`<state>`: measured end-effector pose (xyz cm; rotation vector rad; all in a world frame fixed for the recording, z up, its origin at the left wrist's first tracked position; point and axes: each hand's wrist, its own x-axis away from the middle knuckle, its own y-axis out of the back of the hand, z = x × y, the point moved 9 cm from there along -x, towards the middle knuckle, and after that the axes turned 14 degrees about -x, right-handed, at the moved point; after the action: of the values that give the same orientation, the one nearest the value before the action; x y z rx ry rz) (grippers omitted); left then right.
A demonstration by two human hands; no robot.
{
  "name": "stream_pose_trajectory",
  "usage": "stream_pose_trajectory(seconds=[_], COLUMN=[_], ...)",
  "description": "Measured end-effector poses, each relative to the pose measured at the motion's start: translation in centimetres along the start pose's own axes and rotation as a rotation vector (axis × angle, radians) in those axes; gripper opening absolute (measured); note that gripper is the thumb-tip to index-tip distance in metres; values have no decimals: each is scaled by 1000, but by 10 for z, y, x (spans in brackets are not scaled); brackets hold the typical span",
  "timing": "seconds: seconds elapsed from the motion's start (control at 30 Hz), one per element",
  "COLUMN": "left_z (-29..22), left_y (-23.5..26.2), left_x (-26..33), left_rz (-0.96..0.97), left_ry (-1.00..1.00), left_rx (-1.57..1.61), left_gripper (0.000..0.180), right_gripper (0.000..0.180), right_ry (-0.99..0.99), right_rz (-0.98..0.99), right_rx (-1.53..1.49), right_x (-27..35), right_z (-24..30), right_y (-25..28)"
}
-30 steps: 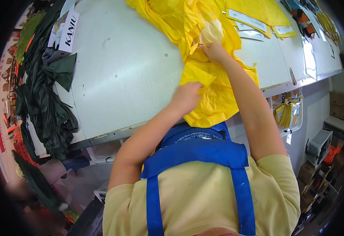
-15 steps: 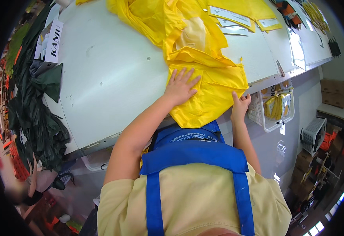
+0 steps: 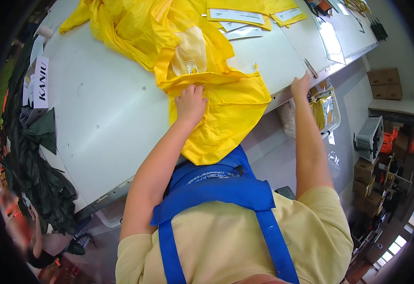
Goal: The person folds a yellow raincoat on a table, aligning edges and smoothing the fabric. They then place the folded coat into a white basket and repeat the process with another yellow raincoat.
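A yellow fabric garment (image 3: 226, 109) lies spread over the white work table (image 3: 107, 118), one end hanging off the near edge. My left hand (image 3: 191, 102) presses flat on the yellow fabric, fingers spread. My right hand (image 3: 301, 85) reaches to the table's right edge, next to a thin metal tool (image 3: 310, 68) that looks like scissors. It touches the edge and holds nothing that I can see. A white label patch (image 3: 191, 49) shows on the fabric above my left hand.
Dark green fabric (image 3: 31, 161) is piled at the table's left side beside a white box (image 3: 39, 87). Yellow packets with white labels (image 3: 245, 16) lie at the far side. A wire basket (image 3: 320, 113) hangs under the table's right edge. Cardboard boxes (image 3: 382, 75) stand at right.
My right hand left the yellow fabric and moved right to the table edge near the metal tool. My left hand shifted up the fabric and stays pressed on it.
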<state>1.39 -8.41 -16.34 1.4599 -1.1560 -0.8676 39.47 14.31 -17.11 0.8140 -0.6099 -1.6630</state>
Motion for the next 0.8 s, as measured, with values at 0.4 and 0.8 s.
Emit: stream_pose_trajectory(seconds=[0.4,0.8], left_z=[29,27], left_y=[-4,16], left_x=[10,14], left_rz=[-25,-163], left_ry=[139,161], left_rx=[444,403], left_gripper=[13,14], right_gripper=[26,28], right_ry=[335,481], right_rz=[-57,627], right_rx=[157,-433], right_x=[-64,203], right_z=[10,239], right_y=[33,-51])
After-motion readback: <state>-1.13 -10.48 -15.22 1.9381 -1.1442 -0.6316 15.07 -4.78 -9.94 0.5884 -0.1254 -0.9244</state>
